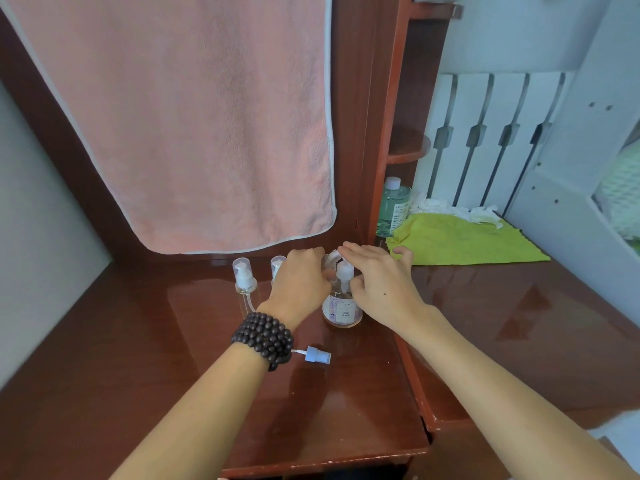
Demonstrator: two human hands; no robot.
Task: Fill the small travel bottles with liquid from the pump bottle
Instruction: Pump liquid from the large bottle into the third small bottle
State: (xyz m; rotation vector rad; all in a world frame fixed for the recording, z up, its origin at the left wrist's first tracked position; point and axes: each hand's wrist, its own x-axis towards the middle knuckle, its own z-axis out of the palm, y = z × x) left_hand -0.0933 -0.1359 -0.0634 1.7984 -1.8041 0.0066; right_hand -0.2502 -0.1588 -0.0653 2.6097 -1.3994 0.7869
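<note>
My left hand (300, 276) grips a small clear travel bottle (329, 259), tilted over the pump bottle (342, 308). My right hand (379, 282) rests on its pump, fingers mostly straight. A detached spray cap (317, 355) lies nearer me than the pump bottle.

Left hand (300, 275) holds small bottle (329, 260) tilted at pump bottle (343, 306); right hand (379, 282) on pump; 2 capped travel bottles (244, 277) left.

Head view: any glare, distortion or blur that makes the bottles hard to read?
Head view: daylight glare streaks the glossy desk; wide-angle bending curves the towel edges; the pump bottle label is too small to read; both hands hide the bottle being filled; focus is otherwise fair.
</note>
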